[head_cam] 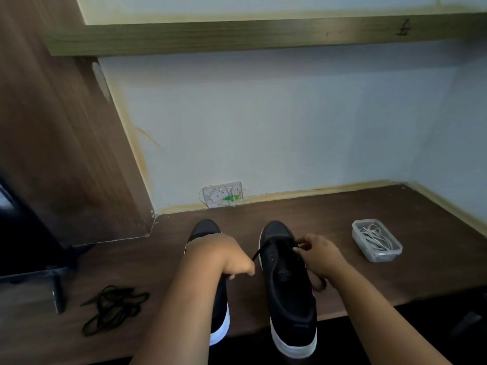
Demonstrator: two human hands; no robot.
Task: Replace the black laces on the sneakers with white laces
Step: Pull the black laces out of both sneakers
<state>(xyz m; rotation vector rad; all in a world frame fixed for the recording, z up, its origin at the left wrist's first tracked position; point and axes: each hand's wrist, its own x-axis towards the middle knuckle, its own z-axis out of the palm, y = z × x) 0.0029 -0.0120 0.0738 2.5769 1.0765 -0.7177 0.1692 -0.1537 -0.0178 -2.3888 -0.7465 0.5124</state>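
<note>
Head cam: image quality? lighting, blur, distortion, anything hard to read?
Head view: dim, bluish light with no glare; soft throughout. Wide-angle bending curves the wooden shelf edge. The black lace on the right black sneaker merges with its upper, so right hand fingers' grip is unclear. White laces in the clear plastic tub read fine.

A dark wooden desk [342, 206] meets a pale wall [263, 122] beneath a wooden shelf [237, 35].

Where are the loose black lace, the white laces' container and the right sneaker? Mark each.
loose black lace [113, 308], head view, middle of the tangle.
container [381, 256], head view, near wall.
right sneaker [291, 293], head view, the opening.
</note>
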